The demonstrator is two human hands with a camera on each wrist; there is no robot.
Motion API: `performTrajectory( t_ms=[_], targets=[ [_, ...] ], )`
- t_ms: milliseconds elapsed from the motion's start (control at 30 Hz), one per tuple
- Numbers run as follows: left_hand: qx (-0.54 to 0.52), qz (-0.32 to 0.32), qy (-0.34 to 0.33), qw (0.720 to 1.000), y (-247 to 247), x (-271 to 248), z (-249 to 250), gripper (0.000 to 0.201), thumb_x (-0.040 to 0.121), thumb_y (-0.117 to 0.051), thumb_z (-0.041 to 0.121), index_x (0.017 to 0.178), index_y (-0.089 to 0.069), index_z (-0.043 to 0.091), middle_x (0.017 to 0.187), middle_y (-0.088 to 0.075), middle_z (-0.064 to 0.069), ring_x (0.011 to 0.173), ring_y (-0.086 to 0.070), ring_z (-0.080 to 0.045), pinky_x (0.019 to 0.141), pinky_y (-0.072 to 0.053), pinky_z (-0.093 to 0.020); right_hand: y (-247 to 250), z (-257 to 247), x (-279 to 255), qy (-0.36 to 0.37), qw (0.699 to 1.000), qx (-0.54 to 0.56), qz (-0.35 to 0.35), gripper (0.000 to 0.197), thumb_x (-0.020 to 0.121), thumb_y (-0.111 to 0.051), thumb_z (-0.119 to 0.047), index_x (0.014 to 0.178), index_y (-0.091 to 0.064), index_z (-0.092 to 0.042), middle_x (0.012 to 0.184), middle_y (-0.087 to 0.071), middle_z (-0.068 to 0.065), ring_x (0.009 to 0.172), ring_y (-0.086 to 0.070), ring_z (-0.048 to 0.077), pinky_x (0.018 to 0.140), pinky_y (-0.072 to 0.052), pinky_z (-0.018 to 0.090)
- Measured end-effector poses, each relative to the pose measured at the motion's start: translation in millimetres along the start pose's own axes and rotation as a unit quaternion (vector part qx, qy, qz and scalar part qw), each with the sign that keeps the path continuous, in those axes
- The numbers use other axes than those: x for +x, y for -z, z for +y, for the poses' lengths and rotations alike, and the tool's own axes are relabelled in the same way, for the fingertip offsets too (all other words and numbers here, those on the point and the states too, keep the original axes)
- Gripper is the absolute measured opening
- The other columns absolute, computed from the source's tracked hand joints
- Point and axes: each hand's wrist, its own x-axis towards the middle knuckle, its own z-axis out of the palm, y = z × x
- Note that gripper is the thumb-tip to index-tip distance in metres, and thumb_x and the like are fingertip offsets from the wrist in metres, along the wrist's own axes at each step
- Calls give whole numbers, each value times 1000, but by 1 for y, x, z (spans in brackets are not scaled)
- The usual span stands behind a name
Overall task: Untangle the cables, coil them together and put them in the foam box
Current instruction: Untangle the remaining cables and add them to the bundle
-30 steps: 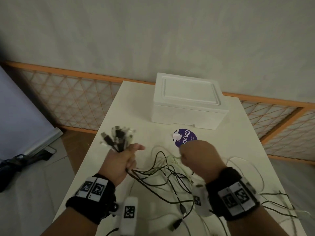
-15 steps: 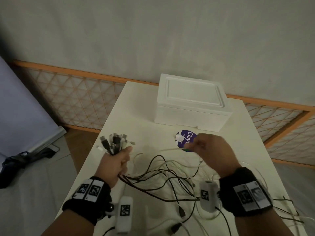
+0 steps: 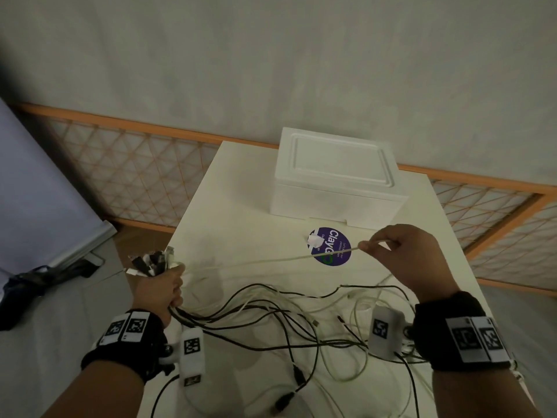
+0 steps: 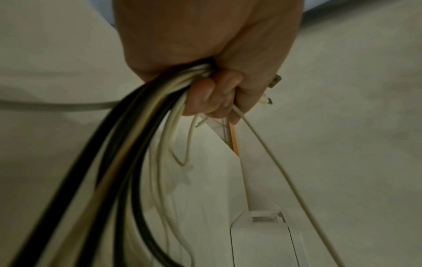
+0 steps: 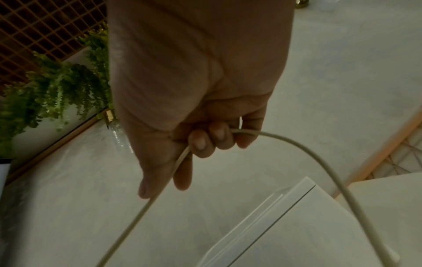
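My left hand [image 3: 162, 288] grips a bundle of black and white cables [image 4: 141, 130] near the table's left edge, with their plug ends [image 3: 150, 262] sticking up out of the fist. One white cable [image 3: 271, 260] runs taut from that fist to my right hand [image 3: 401, 254], which pinches it between thumb and fingers [image 5: 200, 142] above the table. The rest of the cables [image 3: 286, 324] lie tangled on the white table [image 3: 235, 212] between my wrists. The white foam box [image 3: 337, 182] stands behind, lid on, at the table's far edge.
A round purple sticker [image 3: 331, 245] lies on the table just in front of the box. An orange-framed lattice fence [image 3: 135, 164] runs behind the table. A black bag [image 3: 27, 285] lies on the floor at the left.
My right hand has moved right and away from me, drawing one white cable taut from the left fist. The left hand has kept its grip and stayed near the left edge.
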Motion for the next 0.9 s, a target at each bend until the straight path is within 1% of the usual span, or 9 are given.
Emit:
performTrajectory(
  t_ms=[100,200,333,400,467,567,667,733,900],
  targets=[
    [51,23,-23,998,0,-9,4,17,87,-69,23,79,-60,12,58,-55,-2,41,-31,-13,43,-30,-23,2,4,3,24,999,-18,-10,20,77,-76,-30,64,-62,-34,64,-58,-5,62,-50,8,57,-35,20],
    [104,20,-105,989,-21,-37,14,33,79,-78,30,62,-55,13,48,-44,-3,45,-34,-18,50,-29,-28,-15,-6,3,74,990,-102,-59,10,80,-73,-32,75,-72,-23,70,-59,-6,71,-55,14,65,-39,28],
    [152,-191,-178,953,-74,-94,23,18,81,-75,29,95,-76,18,60,-62,3,41,-42,-12,48,-34,-22,-60,-52,-9,223,961,-119,-111,25,77,-60,-42,71,-70,-20,70,-65,-1,72,-62,22,64,-48,35],
    [212,-290,-195,913,-98,-115,21,18,85,-72,26,100,-74,17,74,-72,-6,59,-65,-18,58,-48,-24,-71,-66,-10,273,948,-123,-108,23,75,-58,-35,66,-67,-16,64,-62,0,64,-60,24,57,-49,37],
    [246,-316,-220,889,-113,-122,14,10,87,-68,20,93,-70,12,76,-71,-10,60,-66,-12,55,-46,-17,-68,-68,-10,285,944,-122,-112,19,74,-62,-32,67,-67,-16,64,-61,0,62,-60,22,53,-49,37],
    [242,-227,-222,917,-113,-109,9,8,84,-72,21,77,-68,21,53,-59,7,40,-47,-4,43,-36,-17,-41,-45,-5,173,969,-116,-130,31,84,-59,-54,79,-70,-25,72,-64,-5,71,-59,14,62,-48,34],
    [97,-123,-134,979,-97,-83,9,25,84,-72,21,64,-57,18,45,-44,7,38,-31,-10,39,-24,-17,-4,1,0,77,990,-99,-68,47,83,-58,-58,57,-57,-19,52,-49,-5,55,-49,15,54,-39,31],
    [69,-108,-99,987,-91,-78,7,31,87,-69,18,62,-52,18,45,-39,6,36,-26,-8,38,-20,-16,11,22,1,37,989,-128,-67,55,85,-53,-59,49,-41,-20,46,-41,-4,50,-44,14,50,-34,31],
    [52,-150,-97,983,-110,-89,10,14,90,-64,22,90,-69,8,84,-75,-4,41,-48,-10,39,-32,-19,3,60,0,-70,950,-293,-82,36,94,-47,-46,68,-55,-21,69,-59,-7,69,-57,16,61,-38,28]
  ],
)
